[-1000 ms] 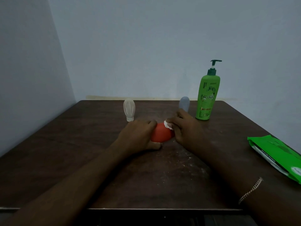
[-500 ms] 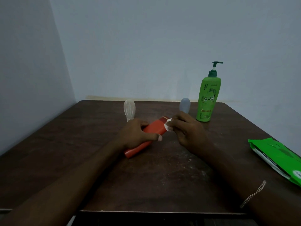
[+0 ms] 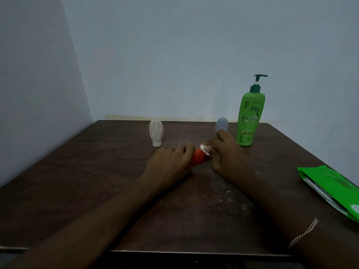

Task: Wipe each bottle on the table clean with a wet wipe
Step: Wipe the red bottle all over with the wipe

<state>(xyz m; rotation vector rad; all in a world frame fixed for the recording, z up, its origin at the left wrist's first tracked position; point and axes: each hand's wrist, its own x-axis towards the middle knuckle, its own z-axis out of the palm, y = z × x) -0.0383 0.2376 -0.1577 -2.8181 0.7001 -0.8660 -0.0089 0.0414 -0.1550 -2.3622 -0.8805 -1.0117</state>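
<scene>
Near the middle of the frame, on the dark brown wooden table [image 3: 97, 191], an orange bottle [image 3: 198, 157] lies on its side with one end aimed toward the lower left and the other toward the upper right. Only a short stretch of its smooth, matte orange body shows, since the left hand [image 3: 171, 162] is wrapped over its lower part, fingers curled around it and knuckles up. The right hand [image 3: 225, 154] is closed around a small crumpled white wet wipe [image 3: 205, 149], pinching it against the bottle's upper end; whether that end is a cap or the base cannot be told. Above and left of the hands a clear, egg-shaped squeeze bottle [image 3: 156, 133] stands on its cap, see-through and pale. Just behind the right hand a grey-blue bottle [image 3: 222, 124] of similar rounded shape rises, its lower half hidden by the fingers. To the right of it a tall green pump bottle [image 3: 250, 117] stands upright with a dark green dispenser head and a printed label. At the right edge of the frame a green pack of wipes [image 3: 330, 189] lies flat, partly cut off by the frame. Pale specks and smears mark the wood below the hands. A thin chain bracelet [image 3: 303, 232] circles the right wrist at the lower right.
</scene>
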